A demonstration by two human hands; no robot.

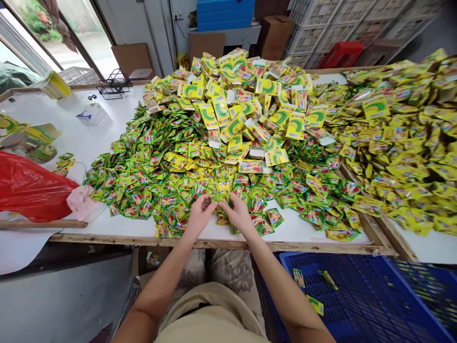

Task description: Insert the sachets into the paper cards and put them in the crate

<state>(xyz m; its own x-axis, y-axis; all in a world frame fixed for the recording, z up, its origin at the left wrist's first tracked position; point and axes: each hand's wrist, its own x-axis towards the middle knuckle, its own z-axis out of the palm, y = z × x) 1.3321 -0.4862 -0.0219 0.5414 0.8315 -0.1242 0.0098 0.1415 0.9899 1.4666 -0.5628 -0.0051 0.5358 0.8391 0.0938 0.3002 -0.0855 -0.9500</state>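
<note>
Both hands meet at the near edge of a heap of small green packets [139, 162] with red pictures. My left hand [201, 213] pinches one end of a green packet [220, 196], and my right hand [237, 212] pinches the other end. The held packet lies level between my fingertips, just above the heap. Behind the green heap rises a pile of small yellow and green boxes [232, 121], some with flaps open. A few yellow packets [182, 162] lie among the green ones.
At right, past a wooden divider [383, 228], lies a heap of yellow packets [403, 166]. A blue crate [321, 267] stands below the table's wooden front edge [117, 239]. On the left are a red plastic bag [32, 186] and a black wire rack [114, 85].
</note>
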